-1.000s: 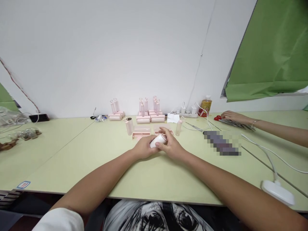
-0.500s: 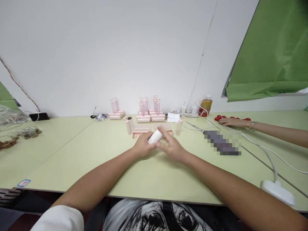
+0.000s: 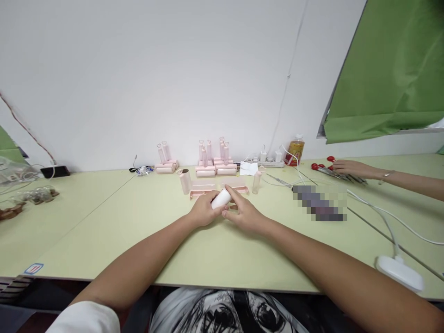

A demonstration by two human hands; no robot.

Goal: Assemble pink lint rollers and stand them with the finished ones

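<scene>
A smooth white roll, like the sticky roll of a lint roller (image 3: pixel 221 199), is held tilted above the table between my two hands. My left hand (image 3: pixel 204 209) is closed around its lower left part. At its upper right end, my right hand (image 3: pixel 244 212) has its fingertips on the roll, with the thumb lower down. Just behind my hands lies an opened pink case (image 3: pixel 203 190) with clear lids, partly hidden by my fingers. A pink tube with a loop (image 3: pixel 185 181) stands to its left, and a slimmer pink holder (image 3: pixel 256 182) to its right.
Several finished-looking pink rollers (image 3: pixel 206 172) stand along the wall. Farther right are a power strip (image 3: pixel 272 163), a drink bottle (image 3: pixel 294 150), a blurred-out dark object (image 3: pixel 319 203) and white cables. A co-worker's hand (image 3: pixel 350 169) is on red-ended metal tools (image 3: pixel 324 169). A white device (image 3: pixel 398 273) lies front right.
My right fingers have settled against the roll's end after a blurred motion; the left hand keeps its hold. The co-worker's hand has lifted some red-ended tools slightly.
</scene>
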